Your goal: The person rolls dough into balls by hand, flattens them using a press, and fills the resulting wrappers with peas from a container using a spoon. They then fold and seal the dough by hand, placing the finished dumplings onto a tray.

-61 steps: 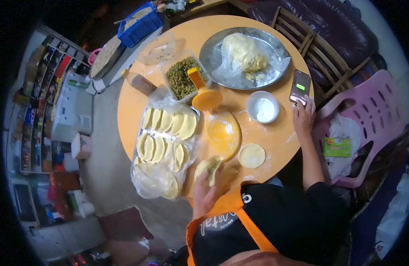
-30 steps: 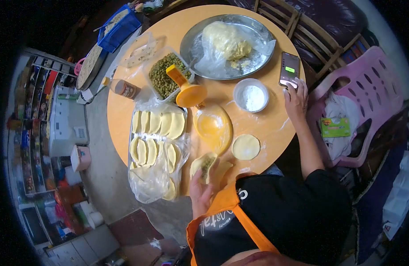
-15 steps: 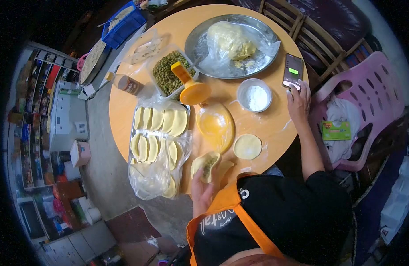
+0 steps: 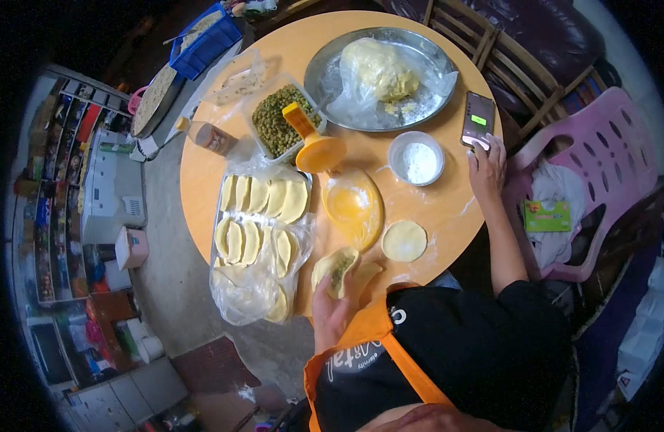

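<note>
My left hand (image 4: 330,311) is closed around a folded dough round (image 4: 335,272) with greenish filling showing in its open top. Another dough piece (image 4: 368,275) lies just to its right, partly hidden. At the table's right edge, the stretched fingers of my right hand (image 4: 487,167) touch the lower end of a phone (image 4: 477,117) lying flat with its screen lit. A flat dough circle (image 4: 404,240) lies between my hands. On the left, a tray (image 4: 215,229) carries several filled half-moon dumplings (image 4: 258,193), partly covered by clear plastic (image 4: 238,294).
Around the round table (image 4: 202,173) stand a tub of green filling (image 4: 278,119), an orange press handle (image 4: 317,147), a yellow press plate (image 4: 353,209), a bowl of white powder (image 4: 420,163) and a bottle (image 4: 211,137). Dough (image 4: 379,68) rests on a metal platter (image 4: 436,61). A pink chair (image 4: 591,155) stands right.
The whole view has shifted slightly. Both hands keep their places, the left on the filled dough round and the right at the phone.
</note>
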`<state>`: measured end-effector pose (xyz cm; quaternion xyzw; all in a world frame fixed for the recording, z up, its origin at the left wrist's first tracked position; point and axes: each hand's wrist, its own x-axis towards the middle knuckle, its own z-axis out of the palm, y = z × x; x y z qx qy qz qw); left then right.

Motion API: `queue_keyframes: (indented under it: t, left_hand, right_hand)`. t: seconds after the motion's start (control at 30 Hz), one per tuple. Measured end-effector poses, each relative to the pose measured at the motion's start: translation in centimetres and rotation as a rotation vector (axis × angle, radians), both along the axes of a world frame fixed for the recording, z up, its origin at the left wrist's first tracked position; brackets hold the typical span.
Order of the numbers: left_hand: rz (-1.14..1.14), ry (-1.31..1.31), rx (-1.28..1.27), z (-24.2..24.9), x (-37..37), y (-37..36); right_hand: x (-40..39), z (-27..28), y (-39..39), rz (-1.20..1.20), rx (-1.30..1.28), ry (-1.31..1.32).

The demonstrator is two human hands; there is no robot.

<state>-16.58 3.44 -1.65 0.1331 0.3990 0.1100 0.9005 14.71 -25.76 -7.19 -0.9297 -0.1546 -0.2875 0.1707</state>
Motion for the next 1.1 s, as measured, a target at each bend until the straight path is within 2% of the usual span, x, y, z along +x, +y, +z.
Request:
queue_keyframes:
  t: [0.07,0.17,0.37,0.47,0.67,0.77,1.1]
  left_hand:
    - [0.021,0.039,0.041,0.1,0.2,-0.2]
    - [0.013,-0.082,-0.086,0.0,-0.1,-0.1]
    - [-0.079,-0.053,0.019,0.5,-0.1,-0.1]
    - [-0.066,-0.108,-0.052,0.3,0.1,-0.1]
    - [0.020,-0.004,-0.037,-0.3,0.0,0.0]
    - [0.007,-0.060,-0.093,-1.0,-0.2,0.2]
    - [0.047,-0.029,-0.063,-0.8,-0.5,0.0]
  right_hand:
    - [0.1,0.1,0.0,0.001,0.005,0.003]
    - [-0.1,0.1,0.0,0.004,0.006,0.011]
    - [0.1,-0.4,-0.1,0.003,0.007,-0.012]
    - [0.1,-0.3,-0.2,0.006,0.000,-0.005]
    - [-0.1,0.3,0.0,-0.005,-0.012,0.015]
    - [-0.1,0.3,0.0,-0.003,-0.007,0.005]
    - [-0.1,-0.2,0.1,-0.002,-0.004,-0.027]
